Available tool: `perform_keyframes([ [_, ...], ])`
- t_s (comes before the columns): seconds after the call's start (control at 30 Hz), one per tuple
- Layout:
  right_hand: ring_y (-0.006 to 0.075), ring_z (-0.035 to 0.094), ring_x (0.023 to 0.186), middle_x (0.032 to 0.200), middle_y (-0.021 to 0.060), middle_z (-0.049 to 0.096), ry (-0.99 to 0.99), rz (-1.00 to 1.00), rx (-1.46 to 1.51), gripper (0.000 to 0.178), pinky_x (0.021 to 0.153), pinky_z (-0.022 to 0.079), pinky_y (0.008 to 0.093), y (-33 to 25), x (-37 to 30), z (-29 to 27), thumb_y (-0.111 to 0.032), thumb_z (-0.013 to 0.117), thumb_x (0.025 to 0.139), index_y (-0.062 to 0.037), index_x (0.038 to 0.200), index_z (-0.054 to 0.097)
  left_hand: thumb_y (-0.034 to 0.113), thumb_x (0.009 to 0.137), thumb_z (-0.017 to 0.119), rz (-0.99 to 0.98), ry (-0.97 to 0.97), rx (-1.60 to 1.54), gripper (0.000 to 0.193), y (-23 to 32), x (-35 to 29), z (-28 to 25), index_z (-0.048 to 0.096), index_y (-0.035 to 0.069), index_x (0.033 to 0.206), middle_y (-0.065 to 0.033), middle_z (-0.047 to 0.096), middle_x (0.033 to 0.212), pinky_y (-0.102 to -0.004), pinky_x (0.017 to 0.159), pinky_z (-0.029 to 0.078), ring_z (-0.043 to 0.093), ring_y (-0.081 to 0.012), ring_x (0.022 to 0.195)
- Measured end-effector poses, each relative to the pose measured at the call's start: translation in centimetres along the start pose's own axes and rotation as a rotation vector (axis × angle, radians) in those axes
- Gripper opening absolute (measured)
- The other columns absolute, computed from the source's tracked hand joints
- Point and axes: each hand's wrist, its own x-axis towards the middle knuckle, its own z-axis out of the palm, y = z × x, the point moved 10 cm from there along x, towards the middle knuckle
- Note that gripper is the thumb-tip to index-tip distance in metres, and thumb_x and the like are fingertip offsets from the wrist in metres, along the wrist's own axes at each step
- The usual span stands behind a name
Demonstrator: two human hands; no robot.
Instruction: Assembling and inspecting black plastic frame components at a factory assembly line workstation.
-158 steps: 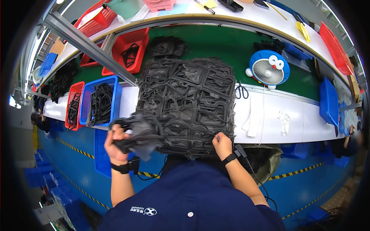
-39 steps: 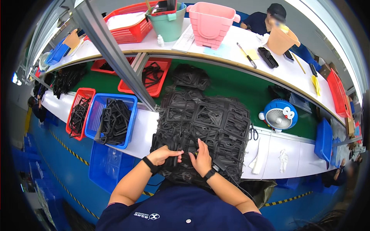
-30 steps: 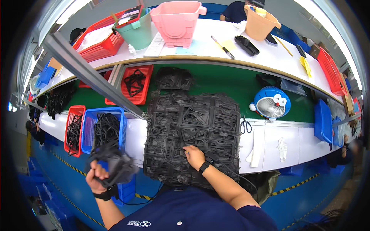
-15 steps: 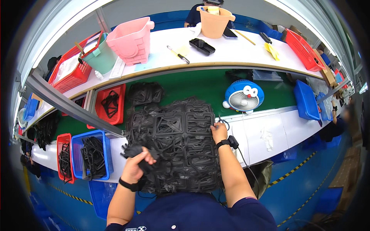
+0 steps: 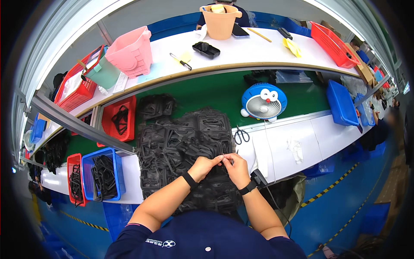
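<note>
A wide heap of black frame-shaped parts lies stacked in front of me. Over its right half, a loose bunch of thin black frames sits against my left hand, whose fingers are closed on the bunch's edge. My right hand meets it fingertip to fingertip, thumb and index finger pinched together. Whatever small bit lies between those right fingertips is hidden. Just beyond the right hand, black-handled scissors rest beside the heap.
A blue basket and a red basket with black parts stand to the left. Behind the heap are a red tray and a blue cartoon-faced fan. A shelf with buckets spans above; white cloth lies right.
My left hand has swung right and up from the heap's lower left with the black bunch. My right hand has drawn back toward me and left, meeting it. The view has shifted slightly.
</note>
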Motion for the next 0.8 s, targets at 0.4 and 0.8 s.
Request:
perform_keyframes([
  [0.4,0.0192,0.058,0.066,0.077,0.0112,0.062,0.033,0.01,-0.018,0.011,0.062,0.047,0.0301,1.6,-3.0,3.0,-0.01,0.062,0.086,0.001,0.089,0.06,0.013,0.088,0.067,0.259,0.221,0.356,0.017,0.8,-4.5,-1.9,0.062,-0.003,0.091,-0.0027,0.062,0.081,-0.0265,0.064,0.047,0.056,-0.0106,0.071],
  [0.8,0.015,0.06,0.068,0.082,0.0061,0.063,-0.298,-0.033,0.109,0.014,0.063,0.048,0.0271,-1.9,-2.7,5.6,-0.011,0.066,0.086,0.0008,0.092,0.064,0.008,0.09,0.063,0.039,0.009,-0.143,0.012,0.8,-7.2,-4.2,0.067,-0.001,0.096,-0.004,0.067,0.088,-0.0257,0.076,0.048,0.061,-0.0125,0.081],
])
